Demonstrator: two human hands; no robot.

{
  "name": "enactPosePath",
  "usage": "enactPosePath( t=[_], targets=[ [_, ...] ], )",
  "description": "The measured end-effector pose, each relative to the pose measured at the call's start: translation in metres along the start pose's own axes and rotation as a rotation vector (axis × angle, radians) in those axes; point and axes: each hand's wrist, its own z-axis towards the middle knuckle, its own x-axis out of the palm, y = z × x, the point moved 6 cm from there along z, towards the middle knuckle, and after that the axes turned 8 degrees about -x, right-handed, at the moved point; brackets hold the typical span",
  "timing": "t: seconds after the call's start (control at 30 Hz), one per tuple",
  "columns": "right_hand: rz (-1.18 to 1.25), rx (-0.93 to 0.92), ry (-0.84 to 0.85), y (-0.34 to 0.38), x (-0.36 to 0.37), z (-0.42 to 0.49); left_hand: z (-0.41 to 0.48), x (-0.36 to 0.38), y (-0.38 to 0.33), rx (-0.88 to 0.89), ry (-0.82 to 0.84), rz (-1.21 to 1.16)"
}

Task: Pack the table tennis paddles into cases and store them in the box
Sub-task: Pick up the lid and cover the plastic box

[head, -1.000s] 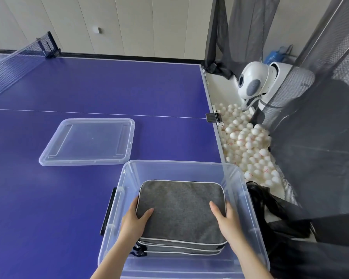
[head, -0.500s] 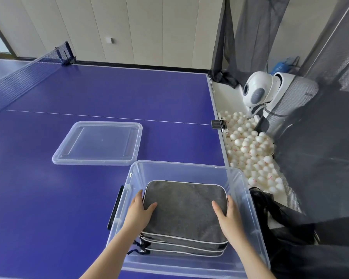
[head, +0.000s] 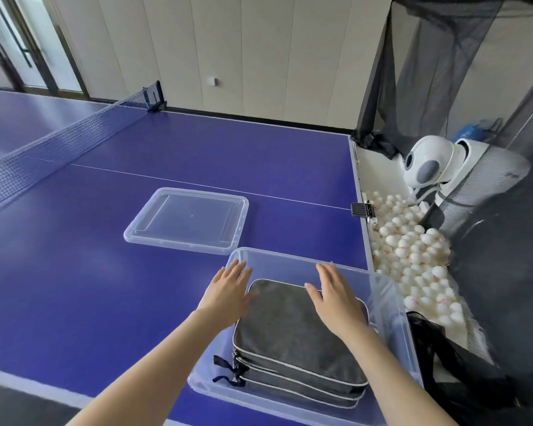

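A clear plastic box (head: 393,305) stands at the near right corner of the blue table. Inside it lies a stack of grey paddle cases (head: 293,342) with white piping and black zip pulls at the left. My left hand (head: 228,292) is flat and open above the box's left rim, fingers pointing away from me. My right hand (head: 336,295) hovers open over the far part of the top case. Neither hand holds anything. No loose paddle is in view.
The box's clear lid (head: 188,219) lies flat on the table just beyond the box to the left. The net (head: 59,142) crosses at far left. Right of the table edge are several white balls (head: 413,250), a white ball machine (head: 428,167) and black netting (head: 490,379).
Both hands have let go of the top case's sides and lifted forward, now open above the box's far end. The view has tilted up and shifted right.
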Motion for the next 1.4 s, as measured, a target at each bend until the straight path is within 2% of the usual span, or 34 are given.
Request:
enactPosePath(
  t=[0.17,0.37,0.57,1.03,1.2,1.4],
  targets=[
    [-0.052,-0.089,0.065,0.037,-0.005,0.036,0.010,-0.028,0.037,-0.084,-0.067,0.000],
    [-0.175,-0.182,0.116,0.081,0.003,0.076,0.018,-0.041,0.094,-0.199,-0.066,-0.009],
    [-0.238,-0.200,0.168,0.123,0.027,0.117,0.032,-0.040,0.161,-0.248,-0.078,-0.024],
    [-0.239,0.044,0.190,0.199,0.092,0.236,0.127,-0.032,0.356,-0.239,-0.025,-0.053],
    [-0.182,0.162,0.195,0.191,0.108,0.267,0.165,-0.020,0.401,-0.246,0.001,-0.028],
    [-0.147,0.289,0.213,0.158,0.133,0.302,0.203,0.005,0.437,-0.340,0.032,-0.122]
  ],
)
